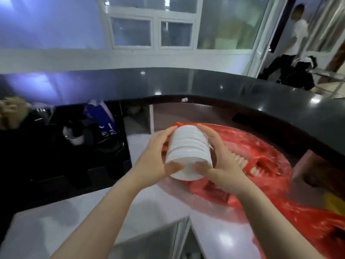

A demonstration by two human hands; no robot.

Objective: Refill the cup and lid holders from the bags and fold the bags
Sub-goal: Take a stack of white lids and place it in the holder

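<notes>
Gripping white lid stack [188, 152] sideways: left hand [158, 156], right hand [220, 161], above red bag [270, 174].

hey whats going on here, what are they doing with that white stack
A person is holding a stack of white lids between both hands, the left hand on one side and the right hand on the other, lifted above a white counter. A red plastic bag lies open on the counter just behind and to the right, with more items visible inside. No holder can be made out in this view. Another person stands in the background at the far right.
</notes>
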